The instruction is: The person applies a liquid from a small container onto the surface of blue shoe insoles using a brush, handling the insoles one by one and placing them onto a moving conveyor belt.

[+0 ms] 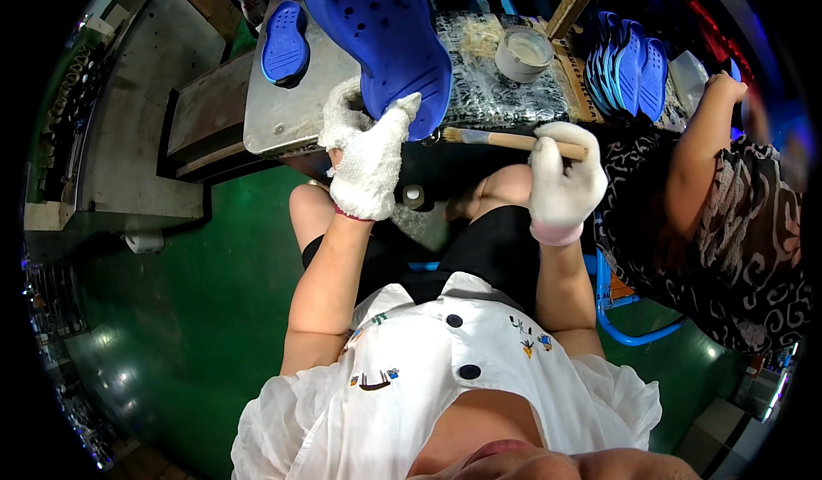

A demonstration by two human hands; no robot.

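Observation:
My left hand (366, 159), in a white knitted glove, pinches the near end of a blue shoe sole (390, 39). The sole is tilted up and has several holes in its far half. My right hand (567, 176), gloved in white with a pink cuff, is closed around the wooden handle of a flat brush (514, 141). The brush's bristles point left, close to the near end of the sole; I cannot tell whether they touch it. Beyond the brush stands a round white tub (524, 54) with a pale substance inside.
Another blue sole (285, 45) lies on the metal worktable (265, 120) at the left. Several blue soles (629, 65) stand in a row at the right, near a co-worker's arm (698, 155). A wooden post (580, 0) rises behind the tub. A blue chair frame (638, 339) stands at right.

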